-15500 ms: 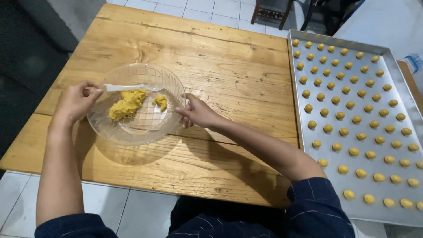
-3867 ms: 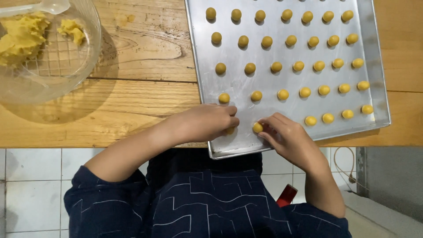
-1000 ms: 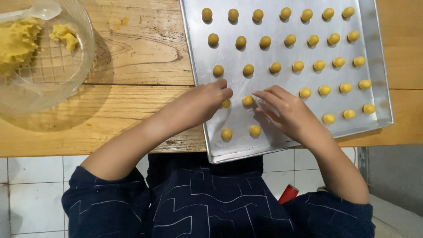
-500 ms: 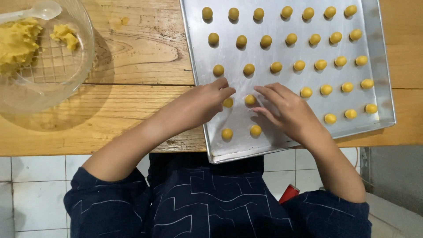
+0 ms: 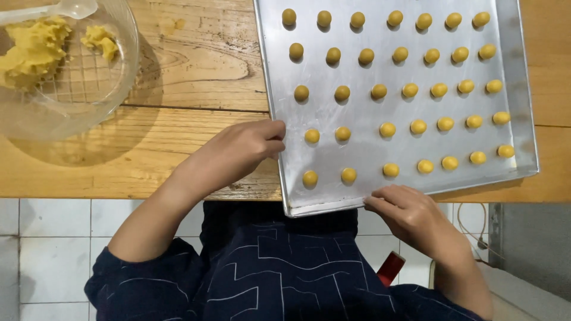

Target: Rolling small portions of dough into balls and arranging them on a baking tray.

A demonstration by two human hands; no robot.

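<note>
A metal baking tray (image 5: 324,113) lies on the wooden table (image 5: 196,71), holding rows of several small yellow dough balls (image 5: 387,129). My left hand (image 5: 238,151) rests against the tray's left edge, fingers curled on the rim. My right hand (image 5: 404,208) grips the tray's near edge, where the tray overhangs the table. Neither hand holds a dough ball.
A clear glass bowl (image 5: 113,89) with lumps of yellow dough (image 5: 35,50) and a white spoon (image 5: 59,9) stands at the far left. White floor tiles show below the table edge. A red object (image 5: 389,268) lies by my right arm.
Both hands have left the dough balls inside the tray and moved to its edges: left hand to the left rim, right hand to the near rim.
</note>
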